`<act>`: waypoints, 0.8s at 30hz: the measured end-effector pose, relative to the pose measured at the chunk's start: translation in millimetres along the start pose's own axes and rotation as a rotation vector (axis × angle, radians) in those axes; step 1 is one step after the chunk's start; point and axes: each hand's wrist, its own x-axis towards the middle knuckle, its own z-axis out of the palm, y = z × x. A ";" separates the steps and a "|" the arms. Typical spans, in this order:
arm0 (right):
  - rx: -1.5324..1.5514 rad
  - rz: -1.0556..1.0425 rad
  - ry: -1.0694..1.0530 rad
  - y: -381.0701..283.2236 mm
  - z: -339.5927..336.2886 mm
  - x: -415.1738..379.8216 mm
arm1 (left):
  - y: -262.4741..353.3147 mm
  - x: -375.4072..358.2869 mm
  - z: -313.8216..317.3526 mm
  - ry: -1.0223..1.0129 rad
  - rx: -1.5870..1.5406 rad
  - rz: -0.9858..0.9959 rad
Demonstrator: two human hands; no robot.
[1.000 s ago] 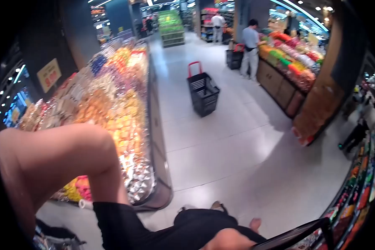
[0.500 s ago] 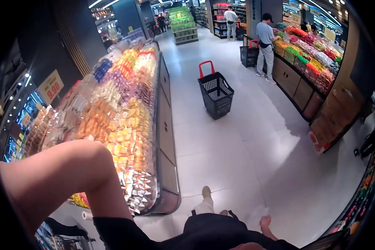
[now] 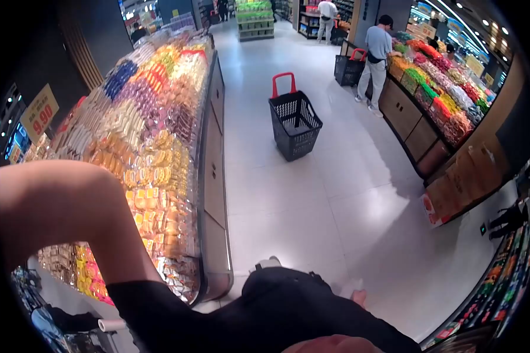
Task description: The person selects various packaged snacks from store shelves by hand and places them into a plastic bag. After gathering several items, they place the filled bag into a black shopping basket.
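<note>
Black basket [image 3: 294,123] at 12 o'clock, alone on the floor. Sweets display [image 3: 153,135] at 10, beside the raised left arm [image 3: 59,206]. Hands out of frame; grip cannot be told. Advise keeping elbow clear of display edge.

A candy display [image 3: 153,135] runs along the left, a basket [image 3: 294,126] stands on the aisle floor [image 3: 335,206], produce bins [image 3: 447,100] right

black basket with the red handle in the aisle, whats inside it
The black basket stands on the pale floor, and the part of its inside facing the camera looks empty: only mesh walls show. Its near wall hides the bottom, so something small and flat there cannot be ruled out.
</note>
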 end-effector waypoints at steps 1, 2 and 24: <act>0.025 -0.048 -0.015 -19.0 6.7 11.9 | -9.8 -4.6 1.2 0.004 0.003 0.000; 0.002 -0.034 0.075 -23.8 32.6 34.1 | -17.8 -6.5 2.2 -0.008 0.005 0.007; 0.012 -0.245 -0.294 -244.0 208.9 236.3 | -233.6 -96.0 49.9 -0.025 0.198 0.114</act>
